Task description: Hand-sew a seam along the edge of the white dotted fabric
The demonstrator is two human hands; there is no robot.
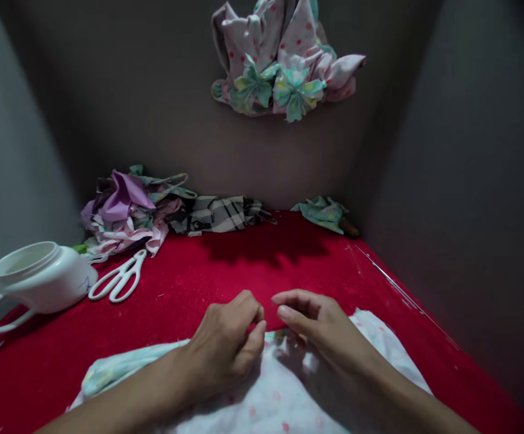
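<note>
Since the head camera looks down over the near edge of the table, I see the white cloth (262, 392) lying right in front of me, dotted with pink, with a pale green strip of fabric (126, 364) running off to the left under the forearm. The left hand (223, 352) sits at the cloth's far edge, its fingers curled and drawn together against the thumb; from here I cannot tell whether they pinch a bit of cloth or nothing at all. The right hand (320, 325) is relaxed and loosely open over the cloth, fingers slightly bent and not visibly gripping anything, their tips just beside the left hand.

The cloth rests on a red table cover (424, 313). Farther left lie white scissors (117, 277) and, at the left edge, a white pot (40, 280) with a handle. Along the far side sit a heap of pink and purple fabric (126, 211), a checked bundle (217, 215) and, to the right, a green scrap (320, 212). Fabric flowers (284, 57) hang on the far wall (153, 120).
</note>
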